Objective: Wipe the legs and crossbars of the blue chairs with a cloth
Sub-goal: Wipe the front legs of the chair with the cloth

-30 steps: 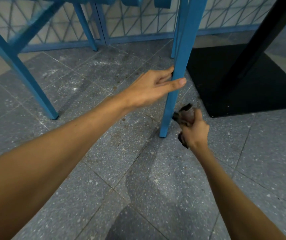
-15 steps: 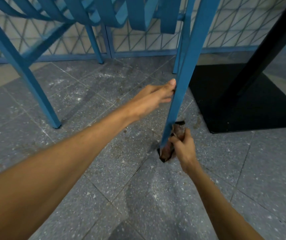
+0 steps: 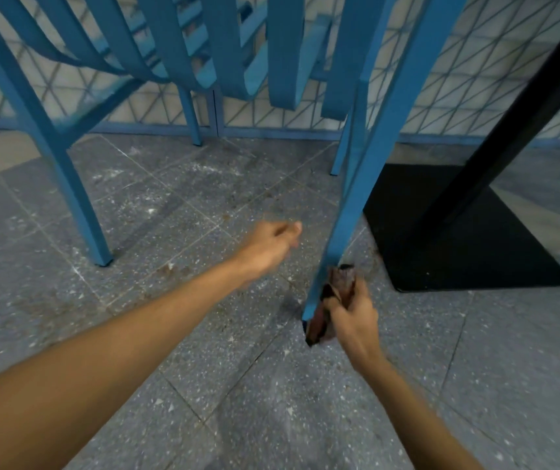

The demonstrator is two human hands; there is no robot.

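Speckled grey floor tiles point(image 3: 170, 368) met a lattice-patterned wall point(image 3: 458, 96), with a black table base point(image 3: 458, 239) at right. On the blue chair point(image 3: 224, 45), only the near leg point(image 3: 356, 198) had the cloth point(image 3: 339, 286) against it, low by its foot; other legs and crossbars seemingly remained. The right hand point(image 3: 353, 317) clutched the cloth in its fingers; the left hand point(image 3: 268, 245) hung loosely curled, empty.

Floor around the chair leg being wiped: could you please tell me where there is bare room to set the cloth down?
Bare tiles lie between the wiped leg and the left chair leg, and nearer the camera than the right hand. Right of the wiped leg, the black table base crowds in.
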